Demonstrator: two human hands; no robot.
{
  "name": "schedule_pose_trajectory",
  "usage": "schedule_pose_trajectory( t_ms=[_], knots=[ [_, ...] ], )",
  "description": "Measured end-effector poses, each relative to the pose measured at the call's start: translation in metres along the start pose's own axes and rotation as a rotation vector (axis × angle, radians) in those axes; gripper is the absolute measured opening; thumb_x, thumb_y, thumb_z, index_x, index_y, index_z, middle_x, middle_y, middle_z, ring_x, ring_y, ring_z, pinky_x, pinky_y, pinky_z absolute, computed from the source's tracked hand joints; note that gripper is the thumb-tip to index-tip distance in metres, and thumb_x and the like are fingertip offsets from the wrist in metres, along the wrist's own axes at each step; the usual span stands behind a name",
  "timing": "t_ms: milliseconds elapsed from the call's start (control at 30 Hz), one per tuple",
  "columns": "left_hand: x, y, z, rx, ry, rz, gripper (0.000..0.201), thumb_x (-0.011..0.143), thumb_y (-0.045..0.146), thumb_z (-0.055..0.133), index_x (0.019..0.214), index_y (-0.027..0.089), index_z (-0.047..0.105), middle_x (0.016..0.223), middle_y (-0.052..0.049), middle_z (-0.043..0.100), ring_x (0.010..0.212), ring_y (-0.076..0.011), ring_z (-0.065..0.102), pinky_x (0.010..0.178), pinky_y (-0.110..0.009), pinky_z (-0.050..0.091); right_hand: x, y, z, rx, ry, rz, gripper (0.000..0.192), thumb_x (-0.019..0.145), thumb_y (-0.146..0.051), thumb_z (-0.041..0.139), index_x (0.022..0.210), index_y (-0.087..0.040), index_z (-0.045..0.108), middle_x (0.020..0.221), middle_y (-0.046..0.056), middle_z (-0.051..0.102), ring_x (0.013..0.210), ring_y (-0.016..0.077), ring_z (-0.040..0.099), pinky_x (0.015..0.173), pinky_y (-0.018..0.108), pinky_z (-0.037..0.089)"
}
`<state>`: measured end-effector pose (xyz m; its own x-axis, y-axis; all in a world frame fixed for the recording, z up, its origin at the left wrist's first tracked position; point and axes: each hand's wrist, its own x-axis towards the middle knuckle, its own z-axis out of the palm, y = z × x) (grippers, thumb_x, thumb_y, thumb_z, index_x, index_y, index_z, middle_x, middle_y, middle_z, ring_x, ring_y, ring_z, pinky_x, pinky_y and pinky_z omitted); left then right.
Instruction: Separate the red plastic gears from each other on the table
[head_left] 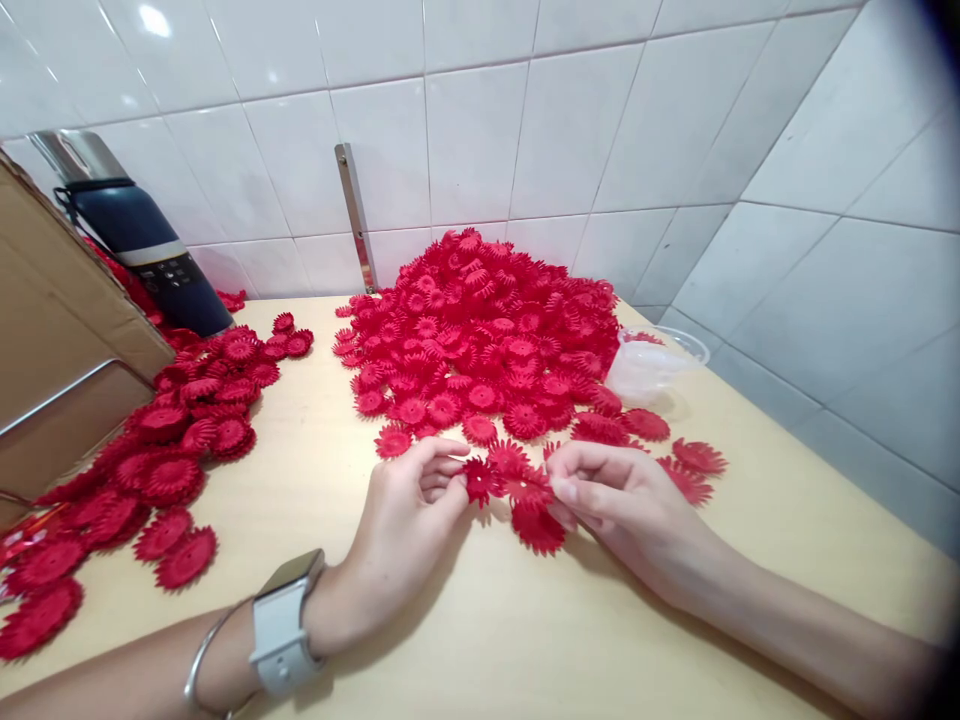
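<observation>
1. Head view, hour marks taken from the middle of the view: the small dark-red, round, toothed-edged, fabric-like piece point(478, 482) is held at 6 o'clock, its face and pale centre turned to the camera. Being nearly round, it shows no clear long axis.
2. The person's left hand point(412, 515), at 7 o'clock, pinches that piece at its 9 o'clock edge between thumb and fingers, the other fingers curled.
3. The person's right hand point(619, 490), at 4 o'clock, closes thumb and fingertips on the 3 o'clock edge of a brighter red, thin, toothed round piece point(525, 488), also facing the camera. The two pieces line up along a 9-to-3 o'clock axis; whether they touch is unclear.
4. The surface is a pale, wood-toned tabletop point(465, 640). A heap of similar red toothed discs point(480, 340) rises from the middle towards 12 o'clock; a looser cluster point(172, 470) spreads between 8 and 9 o'clock.
5. A clear plastic bowl point(645, 375) sits at 3 o'clock, beside the heap. A brown cardboard panel point(67, 340) stands at 9 o'clock; beyond it a navy bottle with a silver cap point(142, 225) leans, cap towards 10 o'clock.
6. White glossy wall tiles point(480, 130) back the table, meeting another tiled wall at 2 o'clock.
</observation>
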<state>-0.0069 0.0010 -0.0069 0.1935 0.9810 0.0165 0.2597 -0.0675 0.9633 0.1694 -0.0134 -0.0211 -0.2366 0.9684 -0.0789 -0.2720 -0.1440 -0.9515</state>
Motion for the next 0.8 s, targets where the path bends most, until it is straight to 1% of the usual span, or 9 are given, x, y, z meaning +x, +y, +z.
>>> schedule_pose_trajectory(
  t_ms=[167,267,333,400,500,567,633,700,800],
  knots=[
    [0.001,-0.001,-0.001,0.004,0.021,0.012,0.018,0.07,0.009,0.051,0.085,0.015,0.058,0.077,-0.003,0.066,0.073,-0.0141,0.064,0.065,-0.023,0.051,-0.001,-0.001,0.001,0.003,0.028,0.001,0.013,0.065,-0.022,0.064,0.059,-0.016,0.055,0.05,-0.003,0.046,0.048,0.0084,0.038,0.047,0.022,0.032],
    [0.004,-0.002,-0.003,0.026,0.058,-0.036,0.018,0.069,0.009,0.053,0.086,0.013,0.058,0.077,-0.004,0.065,0.073,-0.0149,0.063,0.067,-0.023,0.051,0.0,-0.001,-0.001,0.02,0.058,-0.002,0.017,0.066,-0.026,0.065,0.058,-0.016,0.053,0.047,-0.004,0.044,0.048,0.0086,0.038,0.046,0.021,0.03],
    [0.005,-0.002,-0.005,0.024,0.083,-0.078,0.02,0.068,0.009,0.054,0.087,0.012,0.056,0.076,-0.004,0.064,0.072,-0.0151,0.063,0.065,-0.023,0.051,0.001,-0.001,-0.003,0.004,0.121,-0.012,0.02,0.065,-0.028,0.066,0.057,-0.016,0.052,0.047,-0.004,0.042,0.048,0.0089,0.039,0.046,0.021,0.031],
    [0.005,-0.002,-0.005,-0.017,0.064,-0.083,0.021,0.07,0.011,0.054,0.091,0.013,0.054,0.076,-0.003,0.064,0.069,-0.0143,0.063,0.063,-0.023,0.051,0.002,-0.001,-0.003,-0.063,0.226,-0.042,0.02,0.067,-0.031,0.065,0.061,-0.017,0.051,0.051,-0.004,0.043,0.05,0.009,0.04,0.048,0.021,0.032],
    [0.003,-0.001,-0.003,-0.082,0.024,-0.059,0.025,0.073,0.014,0.053,0.098,0.015,0.051,0.084,-0.004,0.065,0.075,-0.0151,0.064,0.067,-0.025,0.051,-0.001,-0.001,0.002,-0.235,0.353,-0.172,0.015,0.073,-0.032,0.06,0.072,-0.018,0.053,0.058,-0.004,0.045,0.053,0.009,0.042,0.05,0.021,0.035],
    [0.001,0.0,-0.001,-0.106,-0.005,-0.046,0.026,0.074,0.015,0.054,0.099,0.015,0.05,0.089,-0.006,0.065,0.08,-0.0159,0.063,0.07,-0.025,0.051,-0.006,-0.002,0.007,-0.392,0.279,-0.298,0.008,0.077,-0.027,0.056,0.079,-0.02,0.054,0.062,-0.003,0.048,0.056,0.0099,0.045,0.052,0.022,0.038],
    [0.0,0.0,0.001,-0.138,-0.056,-0.029,0.025,0.075,0.015,0.054,0.1,0.016,0.05,0.091,-0.006,0.065,0.083,-0.0158,0.062,0.071,-0.025,0.051,-0.009,-0.002,0.011,-0.602,0.079,-0.411,0.005,0.078,-0.02,0.052,0.08,-0.02,0.057,0.066,0.0,0.053,0.06,0.0119,0.049,0.056,0.024,0.04],
    [-0.001,0.0,0.001,-0.179,-0.102,-0.021,0.025,0.076,0.015,0.053,0.101,0.017,0.05,0.093,-0.005,0.065,0.086,-0.0155,0.062,0.073,-0.025,0.051,-0.01,-0.002,0.013,-0.78,-0.054,-0.443,0.011,0.079,-0.017,0.049,0.08,-0.019,0.06,0.07,0.002,0.058,0.065,0.0141,0.051,0.06,0.027,0.041],
    [-0.002,0.0,0.001,-0.216,-0.131,-0.033,0.026,0.076,0.015,0.054,0.102,0.018,0.05,0.099,-0.006,0.064,0.092,-0.0162,0.06,0.076,-0.025,0.05,-0.009,-0.002,0.012,-0.845,0.006,-0.328,0.014,0.081,-0.021,0.048,0.082,-0.019,0.062,0.073,0.003,0.06,0.065,0.0145,0.053,0.059,0.026,0.042]
  ],
)
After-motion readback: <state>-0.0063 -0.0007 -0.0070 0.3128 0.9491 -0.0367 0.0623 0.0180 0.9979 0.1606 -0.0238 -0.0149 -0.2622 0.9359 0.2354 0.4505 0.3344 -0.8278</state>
